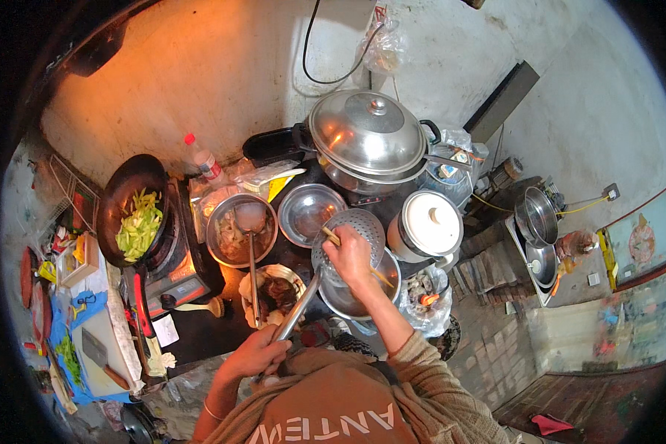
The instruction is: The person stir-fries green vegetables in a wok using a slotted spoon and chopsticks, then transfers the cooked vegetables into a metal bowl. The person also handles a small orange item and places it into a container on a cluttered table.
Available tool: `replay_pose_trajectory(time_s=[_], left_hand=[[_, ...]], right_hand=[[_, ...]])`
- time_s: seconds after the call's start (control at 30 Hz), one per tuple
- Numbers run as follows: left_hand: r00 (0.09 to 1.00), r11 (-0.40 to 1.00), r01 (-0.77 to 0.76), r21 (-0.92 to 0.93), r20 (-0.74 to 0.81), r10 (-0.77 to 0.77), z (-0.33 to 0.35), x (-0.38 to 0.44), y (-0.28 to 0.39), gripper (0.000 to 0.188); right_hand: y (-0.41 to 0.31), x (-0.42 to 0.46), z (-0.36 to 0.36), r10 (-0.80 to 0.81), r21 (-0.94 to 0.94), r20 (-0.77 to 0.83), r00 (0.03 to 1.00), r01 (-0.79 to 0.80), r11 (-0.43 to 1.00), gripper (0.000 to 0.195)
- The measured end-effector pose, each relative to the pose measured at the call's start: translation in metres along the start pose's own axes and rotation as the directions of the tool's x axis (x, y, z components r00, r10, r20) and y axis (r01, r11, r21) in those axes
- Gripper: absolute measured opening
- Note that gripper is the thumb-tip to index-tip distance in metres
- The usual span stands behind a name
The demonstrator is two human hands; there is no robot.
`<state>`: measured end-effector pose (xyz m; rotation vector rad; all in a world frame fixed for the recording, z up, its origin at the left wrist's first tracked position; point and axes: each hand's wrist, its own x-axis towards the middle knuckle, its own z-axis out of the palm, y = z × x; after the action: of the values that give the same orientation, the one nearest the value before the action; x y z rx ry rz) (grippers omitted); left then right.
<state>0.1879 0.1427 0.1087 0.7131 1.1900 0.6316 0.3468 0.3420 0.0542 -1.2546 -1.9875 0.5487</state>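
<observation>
My left hand [263, 351] grips the metal handle of a perforated skimmer [369, 233]. The skimmer's round head hangs over a steel bowl [338, 299], and no food shows on the part of it I can see. My right hand [351, 256] holds a pair of wooden chopsticks [382, 276] across the skimmer head; whether their tips touch the metal I cannot tell. Behind the skimmer sits a second steel bowl [305, 208]. To its left a steel pot [222, 252] contains brownish food in liquid, with a ladle [252, 250] resting in it.
A wok [111, 222] with sliced green vegetables sits on an induction cooker [183, 277] at left. The large lidded pot [366, 139] stands at the back, a white-lidded pot [430, 225] at right. A cleaver [95, 348] lies on the cutting board [108, 377]. Dark food fills a bowl [255, 283].
</observation>
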Motion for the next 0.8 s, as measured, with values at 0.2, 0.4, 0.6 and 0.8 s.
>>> replay_pose_trajectory(time_s=[0.2,0.4,0.6,0.8], left_hand=[[0.999,0.978,0.034,-0.208,-0.011,-0.037,-0.008,-0.002,-0.009,0.011],[0.999,0.965,0.046,-0.259,-0.014,-0.051,-0.016,0.001,0.000,0.011],[0.990,0.936,0.001,-0.351,-0.132,-0.051,-0.024,0.007,0.006,0.012],[0.943,0.885,-0.138,-0.445,-0.332,-0.020,-0.026,0.008,0.002,0.015]], right_hand=[[0.012,-0.021,-0.023,0.207,0.180,0.013,0.978,-0.206,0.962,0.019],[0.073,-0.074,-0.096,0.381,0.204,-0.119,0.917,-0.353,0.913,0.012],[0.165,-0.161,-0.184,0.594,-0.047,-0.422,0.685,-0.671,0.740,0.013],[0.276,-0.268,-0.235,0.729,-0.090,-0.540,0.420,-0.890,0.446,0.022]])
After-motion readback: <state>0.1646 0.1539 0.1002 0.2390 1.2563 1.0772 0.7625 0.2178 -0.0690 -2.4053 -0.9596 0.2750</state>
